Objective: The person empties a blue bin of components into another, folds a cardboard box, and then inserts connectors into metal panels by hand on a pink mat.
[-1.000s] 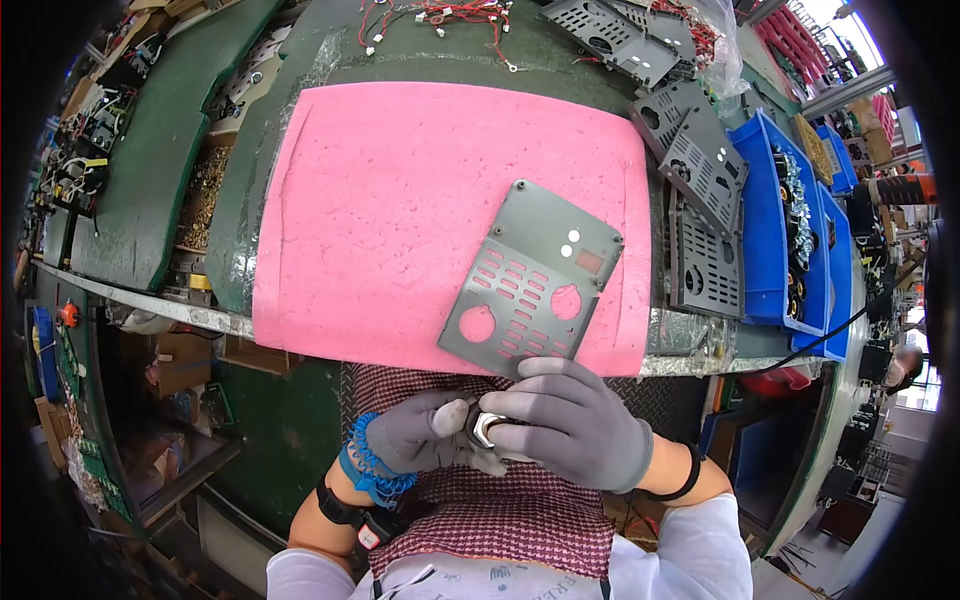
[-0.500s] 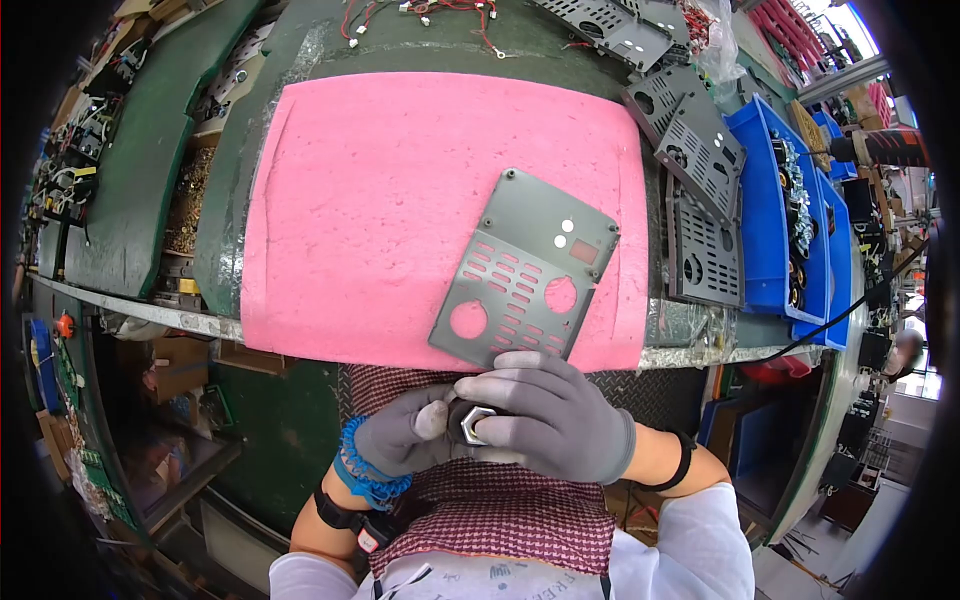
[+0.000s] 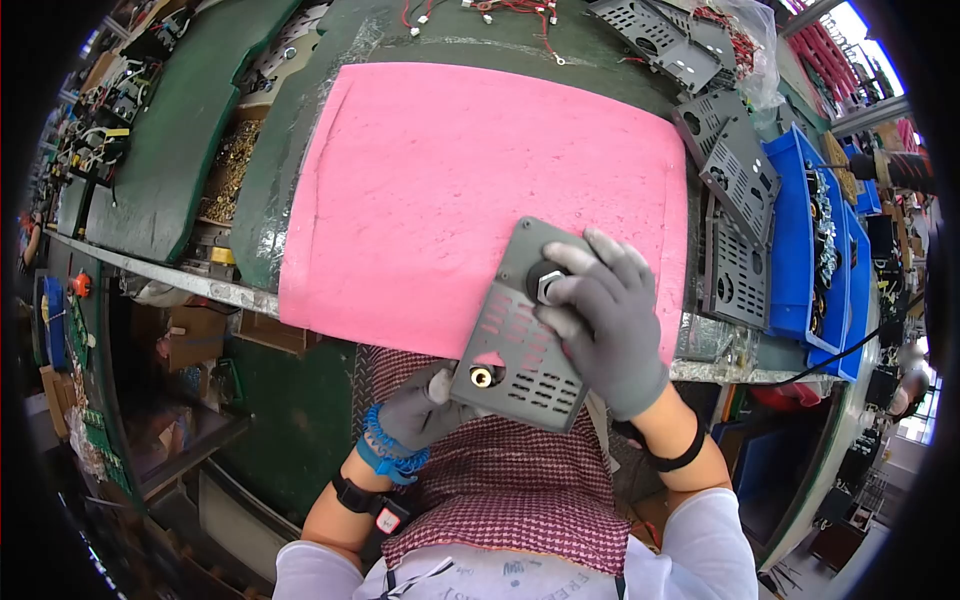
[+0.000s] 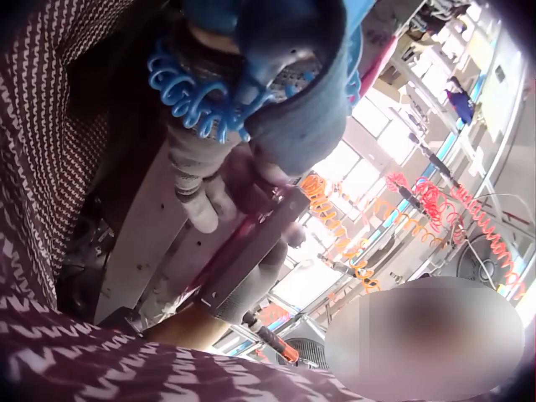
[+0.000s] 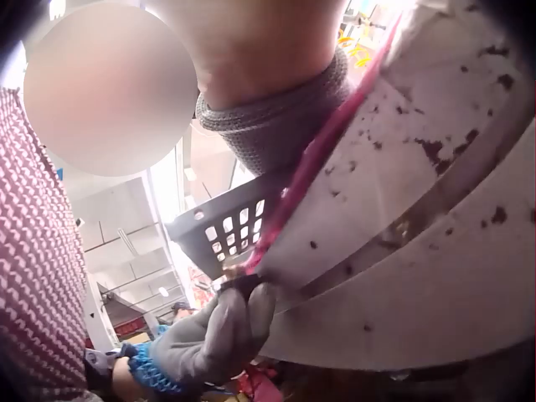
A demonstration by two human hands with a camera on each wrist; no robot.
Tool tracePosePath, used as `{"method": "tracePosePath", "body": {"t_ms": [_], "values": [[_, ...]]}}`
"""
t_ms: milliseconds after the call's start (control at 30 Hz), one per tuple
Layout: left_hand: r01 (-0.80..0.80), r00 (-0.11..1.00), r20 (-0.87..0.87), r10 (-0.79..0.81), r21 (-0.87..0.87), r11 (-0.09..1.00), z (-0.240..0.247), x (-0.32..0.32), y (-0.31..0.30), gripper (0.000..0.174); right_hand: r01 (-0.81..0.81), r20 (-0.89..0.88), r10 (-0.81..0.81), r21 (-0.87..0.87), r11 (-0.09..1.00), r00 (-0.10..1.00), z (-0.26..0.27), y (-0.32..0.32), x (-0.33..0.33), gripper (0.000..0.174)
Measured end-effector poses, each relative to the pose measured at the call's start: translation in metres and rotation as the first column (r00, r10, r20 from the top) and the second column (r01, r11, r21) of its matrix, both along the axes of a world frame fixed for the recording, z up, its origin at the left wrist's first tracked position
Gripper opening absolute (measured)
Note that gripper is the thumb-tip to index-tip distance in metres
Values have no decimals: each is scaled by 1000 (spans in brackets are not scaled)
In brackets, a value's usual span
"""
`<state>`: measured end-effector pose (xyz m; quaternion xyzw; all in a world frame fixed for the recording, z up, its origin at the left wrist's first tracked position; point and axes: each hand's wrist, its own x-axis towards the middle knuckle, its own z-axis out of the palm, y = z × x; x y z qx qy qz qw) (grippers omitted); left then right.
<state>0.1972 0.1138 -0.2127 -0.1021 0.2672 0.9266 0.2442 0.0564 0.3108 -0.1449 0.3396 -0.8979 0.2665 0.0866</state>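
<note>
The grey slotted metal plate (image 3: pixel 545 392) lies tilted over the near edge of the pink mat (image 3: pixel 450 180), its lower end overhanging. In its lower left round hole shows a brass threaded end (image 3: pixel 482 377). Beneath the plate my gloved left hand (image 3: pixel 422 408) pinches the black fitting (image 5: pixel 241 283) that carries this end. Over the plate's upper half, my gloved right hand (image 3: pixel 612 325) holds a black round piece with a silver hex nut (image 3: pixel 547 284) between fingers and thumb. The plate's other large hole is hidden behind the right hand.
More slotted plates (image 3: pixel 740 180) are stacked right of the mat, next to blue bins (image 3: pixel 795 250) of small parts. Red wires (image 3: pixel 510 8) lie at the back. A tray of small brass pieces (image 3: pixel 232 170) sits at the left. A power driver (image 3: pixel 890 170) is at far right.
Both hands were together around the black part with the nut in front of the plate. They have separated: left went under the plate, right moved up over it with the nut piece. The plate shifted nearer.
</note>
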Motion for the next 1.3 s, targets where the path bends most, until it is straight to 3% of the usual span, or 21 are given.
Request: {"method": "tracePosePath", "body": {"t_ms": [100, 167, 333, 433, 500, 633, 733, 767, 833, 867, 900, 967, 1033, 1133, 1200, 1300], "values": [[20, 1000, -18, -20, -6, 1000, -7, 6, 1, 77, -5, -38, 7, 51, 999, 999, 1, 0, 12, 19], [75, 996, -61, -72, 51, 996, -8, 4, 3, 77, -24, 26, 23, 18, 1000, 999, 2, 1, 12, 19], [15, 997, -77, -6, 117, 993, -8, 1, 10, 76, -30, 44, 30, 6, 1000, 999, 5, 1, 9, 19], [43, 995, 79, -57, 166, 985, 1, 2, 4, 77, -49, 71, 47, 28, 998, 996, 9, 0, 9, 18], [108, 983, 145, -114, 50, 993, 11, -2, -4, 82, -73, -42, 76, 77, 994, 996, 8, -1, 8, 19], [122, 961, 244, -132, 54, 991, 43, -12, -9, 91, -152, -126, 162, 85, 985, 979, 6, 0, 6, 21], [254, 965, 68, -252, -23, 967, 48, -11, -13, 91, -199, 291, 267, -243, 949, 919, 10, 5, 3, 24], [254, 965, 68, -252, -27, 967, 48, -11, -13, 91, -199, 289, 268, -246, 949, 919, 14, 5, 4, 24], [233, 967, 111, -231, -8, 972, 49, -10, -8, 76, -334, 515, 579, -493, 803, 632, 23, 3, 9, 26], [188, 972, 132, -193, 45, 981, 52, -10, -4, 65, -484, 455, 597, -351, 802, 661, 24, 0, 12, 28], [189, 972, 130, -193, 43, 981, 48, -9, -3, 65, -484, 452, 598, -351, 802, 662, 22, -3, 15, 28], [103, 991, 72, -110, 103, 989, 37, -8, 2, 62, -504, 211, 527, -154, 850, 824, 12, -6, 20, 28], [77, 997, 11, -78, 105, 992, 39, -10, 7, 61, -502, 192, 518, -129, 855, 833, 16, -4, 19, 27], [39, 995, 86, -48, 101, 994, 40, -12, 8, 67, -466, 192, 477, -98, 879, 858, 23, -3, 19, 25], [72, 997, -15, -71, 167, 983, 31, -11, 8, 62, -598, 46, 604, -96, 796, 796, 12, 0, 16, 25], [62, 998, -25, -60, 135, 989, 40, -15, 12, 64, -532, 34, 532, -3, 847, 846, 22, -1, 21, 24]]}}
